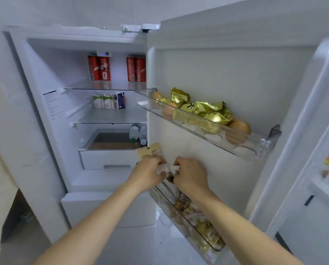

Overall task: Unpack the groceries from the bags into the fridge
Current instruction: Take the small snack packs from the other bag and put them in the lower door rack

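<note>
— What are the fingers doing?
— Both sets are curling: the left hand (149, 174) and the right hand (190, 174) are each pinching a white packet (162, 168) above the lower door bin (182, 217).
— And around them?
— More snack packets (196, 217) are lying in that bin; eggs (240, 129) and gold wrappers (203, 109) are sitting in the upper door bin (255, 146); red cans (99, 68) are standing on the top shelf.
</note>
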`<control>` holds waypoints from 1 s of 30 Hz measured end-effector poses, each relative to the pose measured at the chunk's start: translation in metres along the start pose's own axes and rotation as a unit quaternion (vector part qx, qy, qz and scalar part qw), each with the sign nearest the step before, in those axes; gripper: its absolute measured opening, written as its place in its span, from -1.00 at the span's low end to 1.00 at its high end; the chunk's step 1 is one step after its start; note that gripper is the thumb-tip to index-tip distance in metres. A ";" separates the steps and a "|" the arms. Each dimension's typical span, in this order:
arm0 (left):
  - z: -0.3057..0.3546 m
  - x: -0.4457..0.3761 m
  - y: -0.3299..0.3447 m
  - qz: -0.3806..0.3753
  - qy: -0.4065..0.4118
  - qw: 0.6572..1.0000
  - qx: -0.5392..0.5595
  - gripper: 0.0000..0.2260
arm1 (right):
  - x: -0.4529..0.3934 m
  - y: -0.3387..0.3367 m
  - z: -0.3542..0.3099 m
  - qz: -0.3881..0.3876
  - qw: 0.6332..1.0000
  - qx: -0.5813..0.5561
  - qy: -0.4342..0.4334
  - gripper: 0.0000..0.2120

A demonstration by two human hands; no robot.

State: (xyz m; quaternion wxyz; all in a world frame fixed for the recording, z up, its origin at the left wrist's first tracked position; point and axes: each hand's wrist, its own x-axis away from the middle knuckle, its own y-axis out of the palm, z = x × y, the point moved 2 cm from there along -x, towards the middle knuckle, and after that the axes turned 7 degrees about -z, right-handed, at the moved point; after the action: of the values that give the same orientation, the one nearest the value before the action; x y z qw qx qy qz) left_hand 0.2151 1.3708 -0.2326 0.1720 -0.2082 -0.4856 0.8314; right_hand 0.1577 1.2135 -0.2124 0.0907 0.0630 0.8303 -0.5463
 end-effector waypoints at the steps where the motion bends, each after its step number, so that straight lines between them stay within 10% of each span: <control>1: -0.001 -0.003 0.003 -0.012 0.009 1.000 -0.006 -0.80 | -0.002 0.004 -0.001 -0.003 1.000 0.013 0.003 -0.91; 11: -0.008 0.023 0.012 -0.041 0.059 0.997 -0.008 -0.71 | 0.031 0.023 -0.009 -0.083 0.992 0.067 0.060 -0.80; 30: 0.088 0.147 -0.092 0.167 0.107 0.974 -0.109 -0.53 | 0.138 -0.085 -0.067 0.149 0.979 0.067 -0.125 -0.64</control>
State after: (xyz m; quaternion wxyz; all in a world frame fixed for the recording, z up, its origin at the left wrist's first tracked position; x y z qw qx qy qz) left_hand 0.0519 1.4211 -0.1395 0.0575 -0.3914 -0.5106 0.7634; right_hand 0.0004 1.2420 -0.1407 0.2697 0.1235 0.7555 -0.5842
